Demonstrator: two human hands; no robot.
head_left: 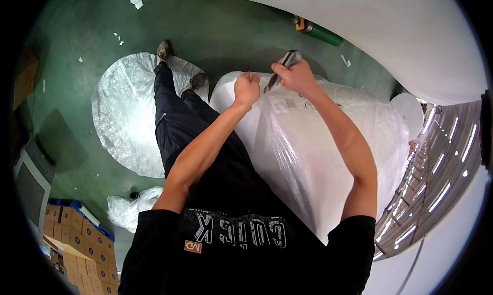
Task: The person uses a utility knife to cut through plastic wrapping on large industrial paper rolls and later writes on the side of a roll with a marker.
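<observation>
Head view, right hand, knife partly hidden

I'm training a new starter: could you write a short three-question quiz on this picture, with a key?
1. Which grip holds the knife?
2. True or false: a round, crinkled sheet lies left of the plastic-wrapped white bundle.
3. Where is the stack of cardboard boxes? a) upper right b) lower left c) lower right

Key: 1. The right grip. 2. True. 3. b.

Plastic sheet on floor, left of roll, knife at roll's edge, cartons lower left
</observation>
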